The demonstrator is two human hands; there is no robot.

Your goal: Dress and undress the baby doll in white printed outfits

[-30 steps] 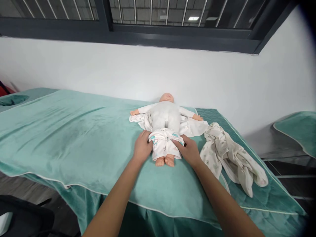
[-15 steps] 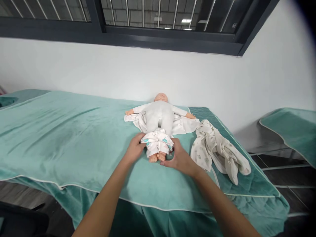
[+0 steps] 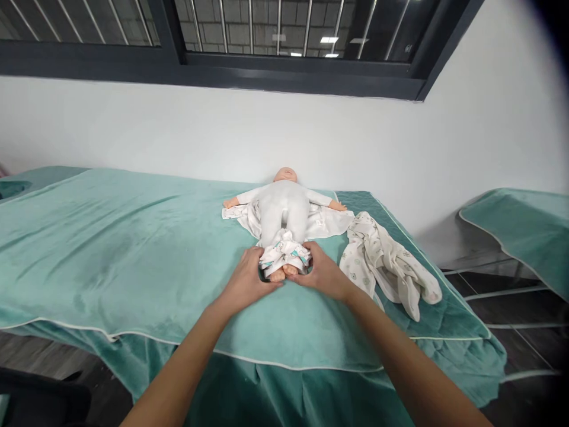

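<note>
A baby doll (image 3: pixel 284 204) in a white bodysuit lies on its back on a teal-covered table (image 3: pixel 133 249), head toward the wall, arms spread. Small patterned trousers (image 3: pixel 283 252) are bunched low on its legs, just above the bare feet (image 3: pixel 284 273). My left hand (image 3: pixel 246 280) grips the left side of the bunched trousers. My right hand (image 3: pixel 323 274) grips their right side. A white cloth (image 3: pixel 324 220) lies spread under the doll's body.
A crumpled cream patterned garment (image 3: pixel 391 264) lies to the right of the doll near the table's right edge. A white wall and dark window frame (image 3: pixel 284 59) stand behind. Another teal-covered table (image 3: pixel 524 228) stands at the far right.
Both hands have slid toward the doll's feet, pulling the trousers down from its hips and bunching them at the ankles. The view has shifted slightly.
</note>
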